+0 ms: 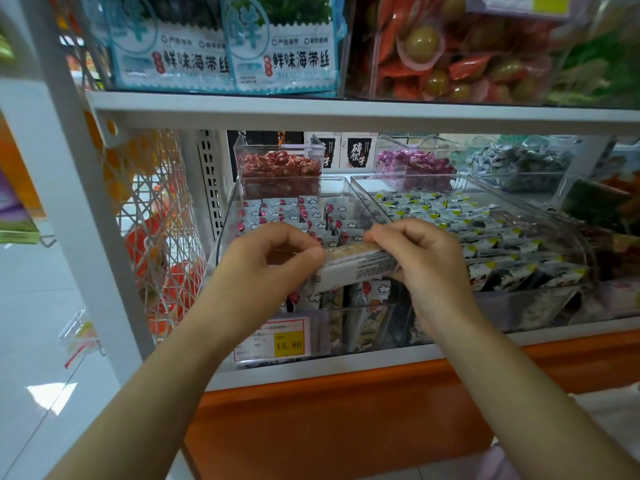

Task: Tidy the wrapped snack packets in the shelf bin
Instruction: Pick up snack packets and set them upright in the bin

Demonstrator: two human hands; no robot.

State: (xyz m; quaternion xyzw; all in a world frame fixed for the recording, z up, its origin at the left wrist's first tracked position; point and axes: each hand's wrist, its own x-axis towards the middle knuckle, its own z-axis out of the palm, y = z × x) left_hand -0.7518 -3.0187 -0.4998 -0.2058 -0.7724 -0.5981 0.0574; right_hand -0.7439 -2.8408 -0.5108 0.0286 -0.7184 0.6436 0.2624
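A clear plastic shelf bin [227, 216] holds rows of small white wrapped snack packets [277, 213] with red and cloud prints. Over the bin's front part, my left hand [266, 258] and my right hand [419, 258] hold a stack of white packets [356, 268] between them. My left hand pinches its left end and my right hand grips its right end. More packets stand upright below the stack, behind the bin's front wall.
A yellow price tag [289, 344] reading 15.80 hangs on the bin's front. A second clear bin [540, 216] of grey and yellow packets sits to the right. Smaller bins of red [278, 164] and purple candies [412, 161] stand behind. The upper shelf edge [346, 112] runs overhead.
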